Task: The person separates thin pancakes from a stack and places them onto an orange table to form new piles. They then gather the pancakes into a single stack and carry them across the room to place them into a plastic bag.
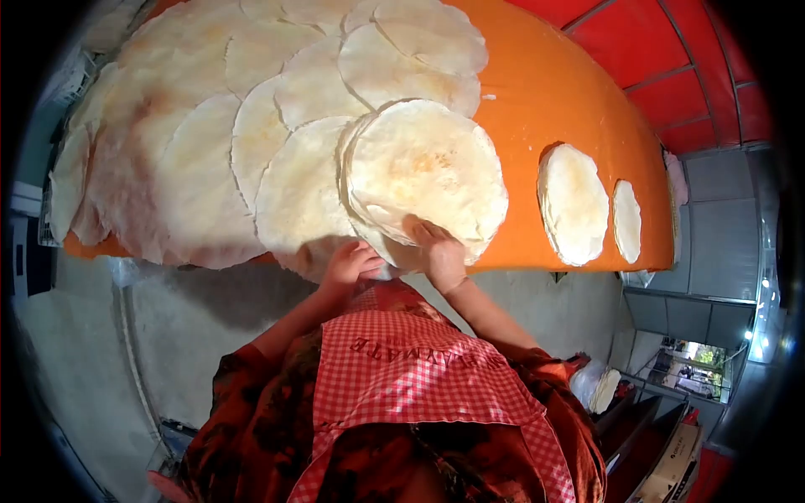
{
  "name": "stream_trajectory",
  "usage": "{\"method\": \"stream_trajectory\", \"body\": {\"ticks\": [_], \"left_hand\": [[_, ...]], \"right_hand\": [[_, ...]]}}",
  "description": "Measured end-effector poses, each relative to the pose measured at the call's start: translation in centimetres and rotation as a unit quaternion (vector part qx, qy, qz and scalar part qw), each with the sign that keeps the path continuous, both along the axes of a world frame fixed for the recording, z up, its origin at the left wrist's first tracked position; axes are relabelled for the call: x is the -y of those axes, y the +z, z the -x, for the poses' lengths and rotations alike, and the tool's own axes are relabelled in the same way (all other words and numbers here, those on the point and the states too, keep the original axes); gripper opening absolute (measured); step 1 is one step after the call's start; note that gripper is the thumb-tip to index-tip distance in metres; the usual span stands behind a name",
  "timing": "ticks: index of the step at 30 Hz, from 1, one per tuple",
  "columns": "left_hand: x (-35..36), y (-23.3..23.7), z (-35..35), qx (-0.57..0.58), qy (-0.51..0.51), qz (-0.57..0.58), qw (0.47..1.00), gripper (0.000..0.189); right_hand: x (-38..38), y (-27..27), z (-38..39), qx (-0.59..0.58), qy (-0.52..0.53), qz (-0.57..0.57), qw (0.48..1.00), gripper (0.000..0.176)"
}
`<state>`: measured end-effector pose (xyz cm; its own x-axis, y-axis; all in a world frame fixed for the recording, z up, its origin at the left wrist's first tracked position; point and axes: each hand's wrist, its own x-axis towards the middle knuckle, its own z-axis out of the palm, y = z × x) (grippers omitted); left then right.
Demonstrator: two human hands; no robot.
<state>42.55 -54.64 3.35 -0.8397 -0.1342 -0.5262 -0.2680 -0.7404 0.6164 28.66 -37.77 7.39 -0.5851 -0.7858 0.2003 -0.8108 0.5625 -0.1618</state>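
Note:
A stack of round, thin flatbreads (428, 163) lies near the front edge of the table, on top of other breads. My right hand (438, 254) rests on the stack's near edge, its fingers together and pointing up and left over the top bread. Whether it grips an edge is hidden. Just left of it, my left hand (350, 262) is at the table's front edge beside the lower breads, its fingers bent and slightly apart, with nothing visible in them.
Overlapping flatbreads (201, 151) cover the left of the orange table (524, 101). Two smaller piles, a nearer one (573, 204) and a farther one (626, 220), sit at the right. A cardboard box (673, 463) stands at the lower right.

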Motion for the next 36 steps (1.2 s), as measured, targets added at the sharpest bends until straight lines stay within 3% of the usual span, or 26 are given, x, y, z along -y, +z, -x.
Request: {"method": "stream_trajectory", "body": {"ticks": [3,9,12,15,21,22,25,28,32,36], "left_hand": [[-0.9,-5.3,1.6,0.023,0.009,-0.076,0.997,0.025],[-2.5,-3.3,2.1,-0.026,0.039,-0.062,0.997,0.018],[-2.4,-2.5,2.1,-0.063,0.007,-0.058,0.996,0.016],[-2.5,-1.6,2.1,-0.041,-0.008,-0.022,0.999,0.019],[-3.0,4.2,-1.5,-0.051,0.002,0.014,0.999,0.017],[-2.6,2.5,-2.8,-0.049,0.021,0.062,0.997,0.022],[-0.6,-1.0,-7.6,0.143,0.188,0.120,0.964,0.027],[2.9,-3.5,-10.8,0.223,0.210,0.154,0.939,0.030],[6.7,-6.2,-10.2,0.131,0.125,0.079,0.980,0.031],[7.4,-6.2,-8.8,0.107,0.061,-0.007,0.992,0.026]], "right_hand": [[0.5,-2.5,-0.3,-0.016,-0.018,-0.028,0.999,0.034],[0.7,-2.3,-2.5,-0.016,-0.021,0.000,1.000,0.052],[0.8,-0.1,-3.9,0.046,-0.008,0.007,0.999,0.051],[0.4,-1.7,-3.8,0.016,-0.018,0.028,0.999,0.052],[0.6,-2.9,-2.5,0.028,-0.047,0.068,0.996,0.031],[0.6,-3.4,-2.3,0.041,-0.046,0.076,0.995,0.029],[0.9,-3.7,-2.0,0.048,-0.057,0.104,0.992,0.023],[0.9,-3.3,-1.8,0.054,-0.067,0.080,0.993,0.028],[0.7,-2.6,0.8,0.077,-0.070,0.024,0.994,0.036],[2.1,2.8,1.9,0.090,-0.095,-0.007,0.991,0.022]]}}
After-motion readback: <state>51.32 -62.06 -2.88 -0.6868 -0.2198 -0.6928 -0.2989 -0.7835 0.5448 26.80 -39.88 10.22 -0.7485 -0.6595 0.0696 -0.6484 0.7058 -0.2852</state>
